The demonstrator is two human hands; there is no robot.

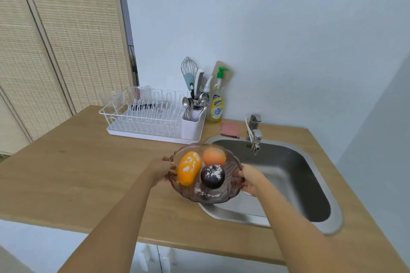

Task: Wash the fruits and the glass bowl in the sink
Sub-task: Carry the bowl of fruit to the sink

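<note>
We hold the glass bowl (205, 193) w/ both hands, one on each side. Our left hand (160, 169) grips the left rim, fingers curled round the edge. Our right hand (250, 178) grips the right rim the same way, fingers tucked under and thumb on top, we think. So the bowl sits between our 2 hands, and each hand touches just the rim.

The bowl hangs over the near left corner of the sink (319, 186), partly over the wooden counter (77, 173). It doesn't rest on anything that we can see.

What could go wrong? The bowl is glass & smooth, so it could slip if our hold is weak. If it drops on the steel it may crack. It looks a bit tilted, too. 3 fruits lie loose inside: a yellow-orange mango (189, 170) on the left, a dark round fruit (212, 176) near us, and an orange (214, 157) at the back. They have white powder on them. If we tip the bowl more, they could roll out & bump into the sink or off the counter.

Farther back is the faucet (255, 137). The bowl's rim could hit it if we go too fast. Behind that sit a pink cloth (230, 129), a dish soap bottle (217, 104) and a white dish rack (146, 117).
</note>
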